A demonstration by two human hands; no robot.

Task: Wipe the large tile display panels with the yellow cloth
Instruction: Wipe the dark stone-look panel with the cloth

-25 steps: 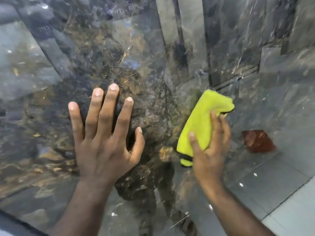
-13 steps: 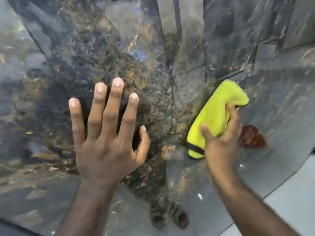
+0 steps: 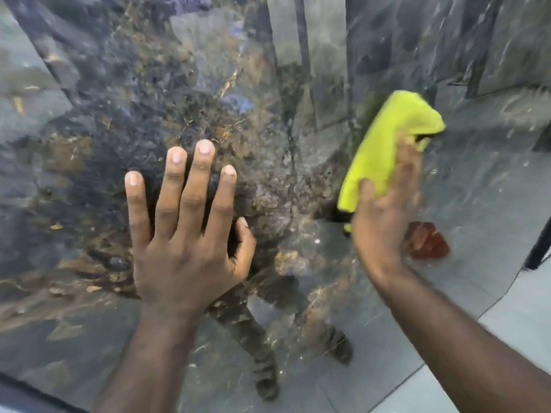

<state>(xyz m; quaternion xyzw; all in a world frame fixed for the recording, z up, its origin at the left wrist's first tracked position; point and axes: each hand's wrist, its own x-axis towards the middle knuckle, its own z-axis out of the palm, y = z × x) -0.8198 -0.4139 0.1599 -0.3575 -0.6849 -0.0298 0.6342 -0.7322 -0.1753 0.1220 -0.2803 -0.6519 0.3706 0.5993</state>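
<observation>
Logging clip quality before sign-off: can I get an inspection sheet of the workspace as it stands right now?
Surface: dark, glossy, marble-patterned tile panel, strongly reflective.
Job's things: yellow cloth, bunched, against the right part of the panel.
Clutter: reddish-brown patch just right of the cloth hand; cannot tell whether it is an object or a reflection.
Grippers: left hand flat on the panel, fingers spread; right hand holds the cloth, motion-blurred.
Cables: nothing seen.
Surroundings: more dark panels behind; pale floor tiles at lower right; a dark slanted leg at the right edge.
</observation>
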